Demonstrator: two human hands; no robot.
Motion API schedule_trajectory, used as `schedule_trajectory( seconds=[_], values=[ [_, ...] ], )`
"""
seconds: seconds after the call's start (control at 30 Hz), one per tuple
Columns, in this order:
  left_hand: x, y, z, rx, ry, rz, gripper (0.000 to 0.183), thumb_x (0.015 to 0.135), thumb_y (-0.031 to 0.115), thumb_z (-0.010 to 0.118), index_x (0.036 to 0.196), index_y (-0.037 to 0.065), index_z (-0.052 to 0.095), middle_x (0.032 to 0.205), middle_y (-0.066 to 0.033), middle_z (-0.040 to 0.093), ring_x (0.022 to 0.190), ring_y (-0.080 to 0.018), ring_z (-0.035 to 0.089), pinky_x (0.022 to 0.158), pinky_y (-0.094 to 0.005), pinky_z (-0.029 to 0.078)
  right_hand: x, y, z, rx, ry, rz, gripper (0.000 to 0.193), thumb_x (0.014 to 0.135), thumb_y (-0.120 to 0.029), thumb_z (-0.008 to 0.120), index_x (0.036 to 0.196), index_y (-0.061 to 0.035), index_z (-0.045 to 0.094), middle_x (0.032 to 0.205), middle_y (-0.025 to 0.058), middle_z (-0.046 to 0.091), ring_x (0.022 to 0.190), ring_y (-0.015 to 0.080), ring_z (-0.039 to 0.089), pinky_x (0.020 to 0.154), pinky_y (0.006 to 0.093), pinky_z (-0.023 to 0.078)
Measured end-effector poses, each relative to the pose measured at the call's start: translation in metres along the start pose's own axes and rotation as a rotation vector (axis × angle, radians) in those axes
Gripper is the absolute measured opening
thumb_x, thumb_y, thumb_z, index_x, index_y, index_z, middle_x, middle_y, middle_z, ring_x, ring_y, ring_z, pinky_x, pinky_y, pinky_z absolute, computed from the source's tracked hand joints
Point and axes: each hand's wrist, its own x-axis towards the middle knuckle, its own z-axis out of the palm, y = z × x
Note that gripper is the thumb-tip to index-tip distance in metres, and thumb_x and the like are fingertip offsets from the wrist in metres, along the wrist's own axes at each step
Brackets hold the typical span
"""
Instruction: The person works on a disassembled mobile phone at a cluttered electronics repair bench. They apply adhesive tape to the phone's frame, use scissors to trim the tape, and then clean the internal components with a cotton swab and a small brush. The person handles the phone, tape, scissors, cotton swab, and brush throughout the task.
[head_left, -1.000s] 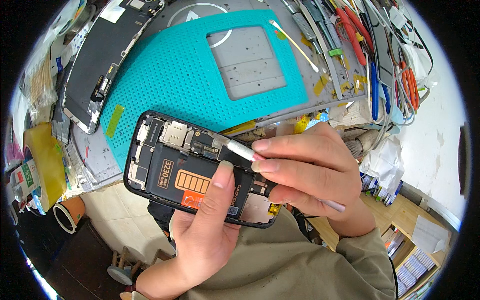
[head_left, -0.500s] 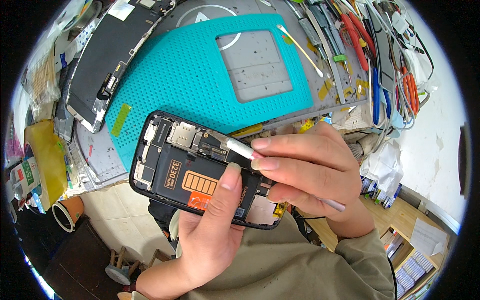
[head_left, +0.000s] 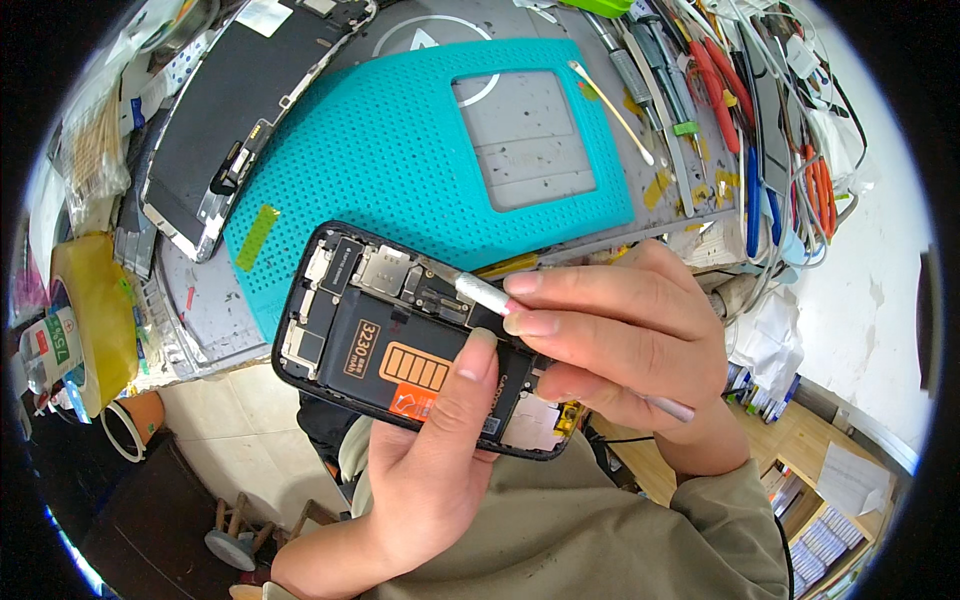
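Observation:
Below the bench edge, my left hand (head_left: pixel 430 470) grips an opened phone body (head_left: pixel 386 270), its thumb pressed across the black battery (head_left: pixel 345 365). The phone is tilted, its inside facing up. My right hand (head_left: pixel 635 340) pinches a slim craft knife (head_left: pixel 482 293) with a silver and pink handle. Its thin tip is at the phone's upper long edge, beside the small connectors; whether it touches them I cannot tell. My right fingers cover part of the phone's right end. An orange label (head_left: pixel 410 400) sits on the battery near my left thumb.
A teal perforated mat (head_left: pixel 400 160) with a cut-out window lies on the grey bench. A detached phone screen assembly (head_left: pixel 235 110) is at the left, a cotton swab (head_left: pixel 615 115) at the mat's right. Tweezers, screwdrivers and red-handled pliers (head_left: pixel 715 95) crowd the far right.
The view has shifted slightly, so the bench things and the phone appear a little further right. Both hands keep their grips, and the knife tip stays at the phone's upper edge.

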Motion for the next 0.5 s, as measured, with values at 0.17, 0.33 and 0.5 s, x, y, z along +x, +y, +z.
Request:
schedule_trajectory(
  seconds=[0.17,0.33,0.5],
  values=[
    [0.000,-0.001,-0.001,-0.004,-0.019,0.023,0.040,0.111,0.019,0.049,0.147,0.001,0.050,0.137,-0.0116,0.065,0.125,-0.0197,0.064,0.107,-0.0379,0.052,0.005,-0.001,-0.003,-0.009,-0.029,0.003,0.037,0.091,-0.036,0.077,0.111,-0.0054,0.079,0.114,0.0119,0.078,0.087,0.0177,0.073,0.064,0.0296,0.039],
    [0.000,0.002,-0.001,0.044,-0.011,-0.018,0.040,0.111,0.019,0.048,0.148,0.002,0.049,0.137,-0.0118,0.065,0.123,-0.0203,0.065,0.104,-0.0373,0.054,0.008,-0.001,-0.003,-0.020,-0.041,-0.013,0.038,0.092,-0.037,0.076,0.112,-0.0051,0.079,0.115,0.0130,0.078,0.088,0.0189,0.073,0.066,0.0296,0.041],
    [-0.002,0.003,-0.001,0.034,-0.018,-0.035,0.041,0.112,0.021,0.047,0.148,0.002,0.049,0.136,-0.0127,0.065,0.122,-0.0228,0.067,0.102,-0.0414,0.058,0.014,0.000,-0.002,0.010,-0.012,-0.020,0.037,0.094,-0.034,0.075,0.114,-0.0032,0.077,0.115,0.0167,0.077,0.086,0.0225,0.072,0.069,0.0308,0.045]
  ],
)
